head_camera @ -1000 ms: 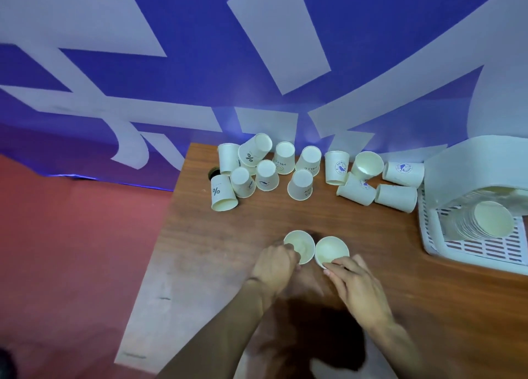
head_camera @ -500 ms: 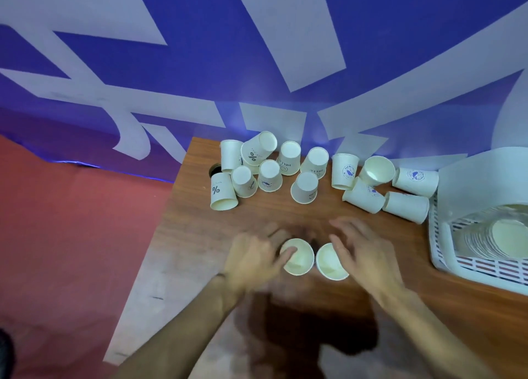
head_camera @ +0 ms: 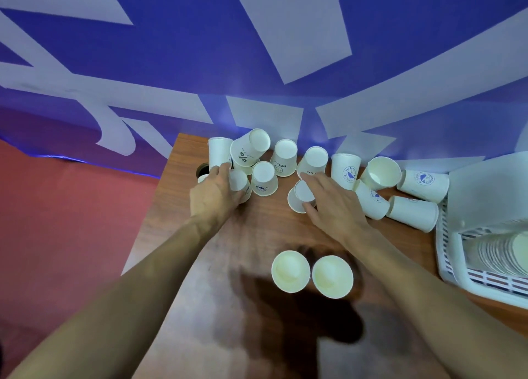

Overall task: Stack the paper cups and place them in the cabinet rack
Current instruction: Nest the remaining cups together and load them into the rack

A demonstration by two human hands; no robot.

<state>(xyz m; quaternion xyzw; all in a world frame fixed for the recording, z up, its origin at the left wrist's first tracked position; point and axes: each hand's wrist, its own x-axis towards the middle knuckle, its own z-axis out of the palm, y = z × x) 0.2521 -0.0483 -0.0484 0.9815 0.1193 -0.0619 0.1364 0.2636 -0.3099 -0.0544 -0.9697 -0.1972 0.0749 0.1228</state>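
Two white paper cups stand upright side by side near the table's middle, the left upright cup touching the right upright cup. Further back, several more cups crowd along the wall, most upside down, some on their sides. My left hand holds an upside-down cup at the left of that group. My right hand pinches another upside-down cup between thumb and forefinger. A white plastic rack at the right edge holds a stack of cups lying on its side.
The wooden table has a round cable hole at its back left corner. A blue and white wall rises right behind the cups. Red floor lies off the table's left edge. Tipped cups lie close to the rack.
Both hands have let go of the two upright cups and reached back to the group at the wall, each taking hold of an upside-down cup. The view has shifted closer.
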